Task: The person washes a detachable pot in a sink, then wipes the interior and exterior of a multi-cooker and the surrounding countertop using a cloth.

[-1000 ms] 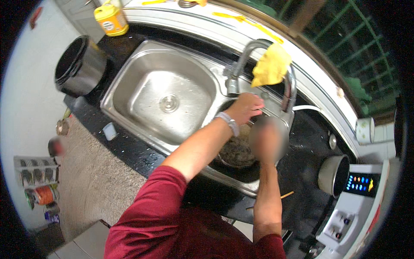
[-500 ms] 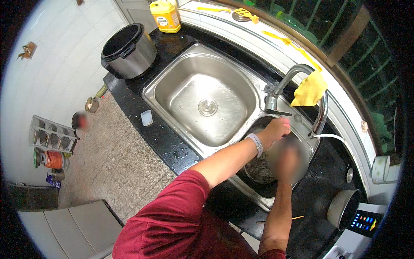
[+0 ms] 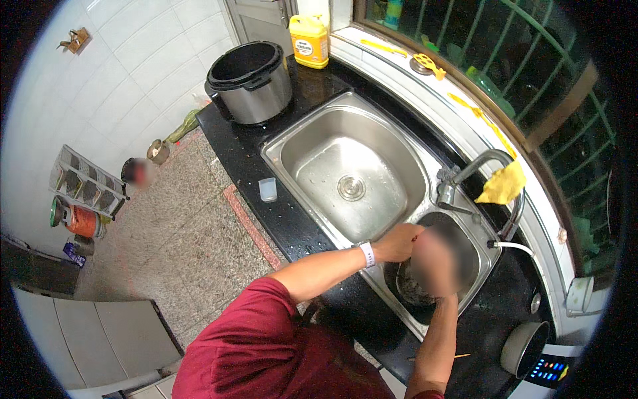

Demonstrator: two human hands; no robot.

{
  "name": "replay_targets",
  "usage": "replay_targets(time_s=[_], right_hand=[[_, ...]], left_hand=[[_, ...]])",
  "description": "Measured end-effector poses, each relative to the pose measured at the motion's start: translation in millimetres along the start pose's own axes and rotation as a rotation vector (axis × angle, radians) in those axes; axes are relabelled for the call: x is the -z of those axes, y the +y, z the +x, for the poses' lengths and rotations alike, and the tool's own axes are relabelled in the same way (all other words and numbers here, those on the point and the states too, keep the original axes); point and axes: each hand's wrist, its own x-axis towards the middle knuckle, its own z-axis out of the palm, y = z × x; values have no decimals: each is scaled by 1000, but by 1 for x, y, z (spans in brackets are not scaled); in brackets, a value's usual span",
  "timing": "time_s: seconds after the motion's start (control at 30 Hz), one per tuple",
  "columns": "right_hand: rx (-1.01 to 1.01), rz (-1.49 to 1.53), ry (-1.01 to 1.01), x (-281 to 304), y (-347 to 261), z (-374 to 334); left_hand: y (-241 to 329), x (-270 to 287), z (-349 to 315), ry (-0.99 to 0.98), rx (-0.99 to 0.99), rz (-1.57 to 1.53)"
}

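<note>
Both hands are over the smaller right basin (image 3: 407, 322) of a steel double sink. My left hand (image 3: 397, 243), with a pale watch strap at its wrist, is at the basin's left side. Its fingers are curled in toward the right hand, and what they hold is hidden. My right hand (image 3: 438, 266) reaches down into the same basin, but a blur covers it and its fingers cannot be made out. Beneath the hands sits a dark round vessel (image 3: 407, 292) with what looks like water in it. A curved metal tap (image 3: 446, 193) stands just beyond them.
The large basin (image 3: 319, 159) is at left. A cooker pot (image 3: 256, 100) and a yellow jug (image 3: 310, 50) stand at the far end. A small translucent container (image 3: 268, 189) lies on the black counter. A yellow cloth (image 3: 503, 184) hangs over the tap pipe; a pot (image 3: 525, 349) stands at right.
My left hand has drawn back from beside the tap to the basin's left side. My right hand stays in the basin. The whole view has shifted, with the sink now lower and further right.
</note>
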Motion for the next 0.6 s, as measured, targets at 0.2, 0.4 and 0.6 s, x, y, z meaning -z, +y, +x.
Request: replay_targets(time_s=[0.2, 0.4, 0.6], right_hand=[[-87, 257, 6, -50, -82, 10], [-165, 830, 62, -158, -174, 67], [32, 348, -13, -221, -219, 136]], left_hand=[[-29, 93, -30, 114, 142, -269], [-51, 188, -48, 69, 236, -1141], [-81, 314, -86, 215, 120, -650]])
